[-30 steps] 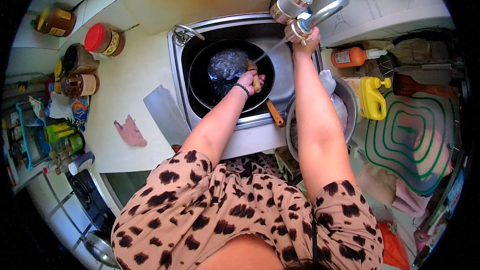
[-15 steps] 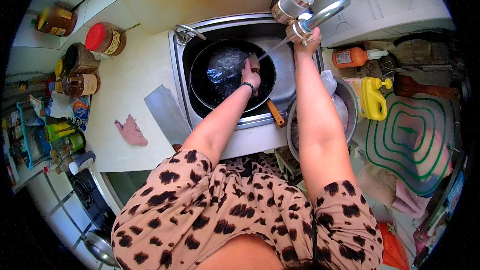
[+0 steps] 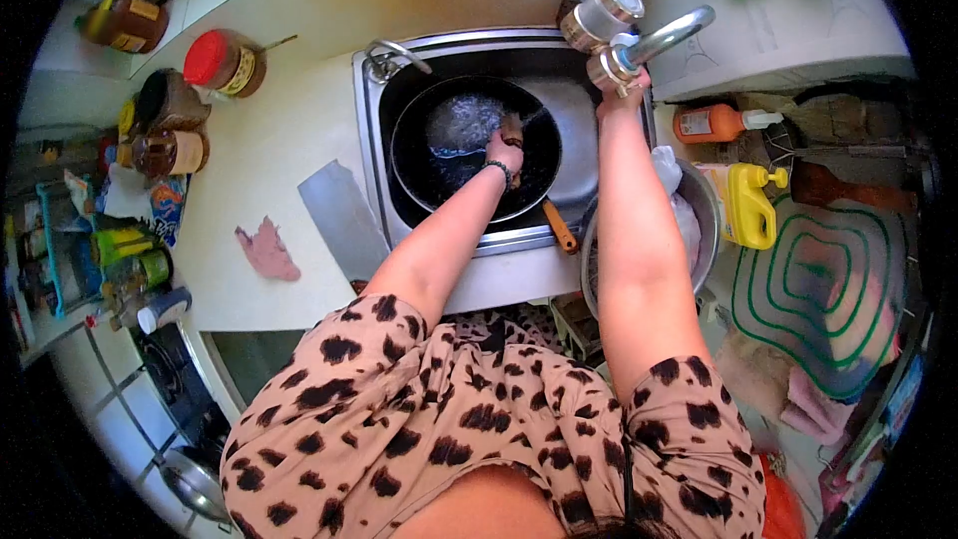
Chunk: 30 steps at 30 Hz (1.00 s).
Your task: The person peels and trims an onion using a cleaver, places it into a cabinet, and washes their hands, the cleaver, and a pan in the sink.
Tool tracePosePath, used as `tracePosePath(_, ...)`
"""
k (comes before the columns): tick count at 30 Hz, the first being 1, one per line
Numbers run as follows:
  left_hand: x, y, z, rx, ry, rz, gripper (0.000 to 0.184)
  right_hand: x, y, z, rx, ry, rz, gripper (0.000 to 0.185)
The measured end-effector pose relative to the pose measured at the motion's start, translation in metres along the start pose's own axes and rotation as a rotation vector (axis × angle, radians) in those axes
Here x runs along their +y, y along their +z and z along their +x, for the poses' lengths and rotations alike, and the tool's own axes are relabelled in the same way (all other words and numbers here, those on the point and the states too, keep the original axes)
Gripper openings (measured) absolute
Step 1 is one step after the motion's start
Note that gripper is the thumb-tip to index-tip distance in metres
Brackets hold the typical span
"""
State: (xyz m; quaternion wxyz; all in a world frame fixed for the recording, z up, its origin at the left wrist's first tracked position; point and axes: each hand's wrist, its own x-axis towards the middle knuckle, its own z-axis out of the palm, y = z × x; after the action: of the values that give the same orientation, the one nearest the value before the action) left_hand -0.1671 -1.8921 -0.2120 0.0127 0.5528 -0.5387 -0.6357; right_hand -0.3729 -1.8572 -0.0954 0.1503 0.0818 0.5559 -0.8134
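A black wok (image 3: 419,176) with a wooden handle (image 3: 561,228) sits in the steel sink (image 3: 589,165), with moving water inside it. Over the wok, my left hand (image 3: 505,155) is closed on a short brown scrub brush (image 3: 512,128); its lower part is hidden by the fingers. At the sink's right, my right hand (image 3: 627,95) grips the end of the faucet (image 3: 611,70) near its small lever. Part of that hand's fingers is hidden behind the faucet.
A cleaver (image 3: 341,215) and a scrap of meat (image 3: 267,252) lie on the left counter. Jars, including a red-lidded one (image 3: 222,60), stand behind them. Right of the sink are a metal basin (image 3: 707,269), a yellow bottle (image 3: 743,202) and an orange bottle (image 3: 709,124).
The water jet from the faucet to the wok, plain before, barely shows now. My left hand stays in the wok with the brush, its wrist slightly turned. The whole view has shifted a little.
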Motion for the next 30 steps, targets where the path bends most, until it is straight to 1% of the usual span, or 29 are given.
tracePosePath(1, 0.000, 0.000, 0.002, 0.016, -0.020, -0.067, 0.056, 0.014, -0.012, 0.008, 0.014, -0.035, -0.016, 0.054)
tracePosePath(2, 0.001, 0.000, 0.002, 0.032, -0.023, -0.078, 0.056, 0.018, -0.010, -0.003, 0.094, -0.178, -0.155, 0.046)
tracePosePath(3, 0.002, 0.000, 0.002, 0.031, -0.051, -0.155, 0.056, 0.024, -0.010, -0.013, 0.196, -0.309, -0.303, 0.038)
tracePosePath(4, 0.000, -0.004, 0.002, 0.030, -0.080, -0.234, 0.055, 0.025, -0.010, -0.020, 0.262, -0.256, -0.236, 0.028)
tracePosePath(5, 0.035, -0.025, -0.035, -0.030, -0.191, -0.346, 0.052, 0.028, -0.012, -0.024, 0.330, -0.207, -0.164, 0.021)
tracePosePath(6, 0.024, -0.021, -0.023, -0.025, -0.120, -0.339, 0.058, 0.032, -0.013, -0.040, 0.359, -0.129, -0.296, 0.024)
tracePosePath(8, 0.021, -0.024, -0.027, 0.008, -0.086, -0.377, 0.064, 0.033, -0.009, -0.095, 0.057, 0.232, -0.289, 0.026)
tracePosePath(9, 0.022, -0.026, -0.032, 0.029, -0.083, -0.408, 0.067, 0.037, -0.001, -0.128, -0.039, 0.301, -0.422, 0.028)
tracePosePath(10, 0.023, -0.027, -0.037, 0.044, -0.090, -0.446, 0.070, 0.044, 0.002, -0.160, -0.129, 0.362, -0.556, 0.030)
tracePosePath(12, 0.028, -0.032, -0.050, 0.049, -0.105, -0.533, 0.077, 0.064, -0.011, -0.209, -0.318, 0.252, -0.737, 0.036)
tracePosePath(14, 0.025, -0.040, -0.061, -0.005, -0.138, -0.664, 0.085, 0.054, -0.019, -0.234, -0.437, 0.290, -0.736, 0.043)
tracePosePath(15, 0.021, -0.046, -0.067, -0.042, -0.159, -0.738, 0.088, 0.039, -0.011, -0.256, -0.420, 0.391, -0.623, 0.039)
tracePosePath(16, 0.046, -0.070, -0.104, -0.135, -0.240, -0.884, 0.088, 0.019, -0.006, -0.270, -0.446, 0.494, -0.733, 0.039)
tracePosePath(17, 0.049, -0.075, -0.114, -0.136, -0.222, -0.860, 0.082, 0.015, -0.007, -0.278, -0.468, 0.500, -0.765, 0.039)
tracePosePath(18, 0.035, -0.069, -0.104, -0.176, -0.118, -0.815, 0.081, 0.011, -0.007, -0.284, -0.491, 0.506, -0.794, 0.040)
tracePosePath(19, 0.024, -0.059, -0.095, -0.196, -0.067, -0.707, 0.080, 0.014, -0.012, -0.286, -0.494, 0.461, -0.769, 0.043)
tracePosePath(20, 0.032, -0.068, -0.112, -0.207, -0.018, -0.599, 0.080, 0.020, -0.018, -0.286, -0.502, 0.421, -0.743, 0.046)
tracePosePath(21, 0.046, -0.090, -0.134, -0.310, 0.000, -0.529, 0.082, 0.022, -0.021, -0.277, -0.510, 0.481, -0.661, 0.051)
tracePosePath(22, 0.050, -0.097, -0.143, -0.289, 0.020, -0.540, 0.080, 0.027, -0.019, -0.271, -0.460, 0.413, -0.613, 0.048)
tracePosePath(23, 0.040, -0.098, -0.130, -0.128, 0.208, -0.329, 0.080, 0.039, -0.024, -0.255, -0.484, 0.310, -0.750, 0.045)
tracePosePath(24, 0.029, -0.081, -0.107, 0.016, 0.372, -0.110, 0.080, 0.050, -0.040, -0.222, -0.488, 0.211, -0.893, 0.042)
tracePosePath(25, 0.040, -0.102, -0.125, -0.016, 0.313, -0.070, 0.074, 0.050, -0.052, -0.204, -0.464, 0.345, -0.965, 0.038)
tracePosePath(26, 0.038, -0.119, -0.129, -0.004, 0.364, -0.010, 0.066, 0.050, -0.052, -0.194, -0.446, 0.461, -1.022, 0.035)
tracePosePath(27, 0.033, -0.137, -0.126, -0.010, 0.459, 0.110, 0.062, 0.041, -0.049, -0.194, -0.440, 0.474, -1.050, 0.037)
tracePosePath(28, 0.023, -0.160, -0.127, -0.023, 0.543, 0.221, 0.057, 0.042, -0.056, -0.183, -0.511, 0.445, -1.152, 0.038)
tracePosePath(30, 0.000, -0.228, -0.151, 0.062, 0.714, 0.238, 0.049, 0.069, -0.076, -0.177, -0.579, 0.002, -1.326, 0.042)
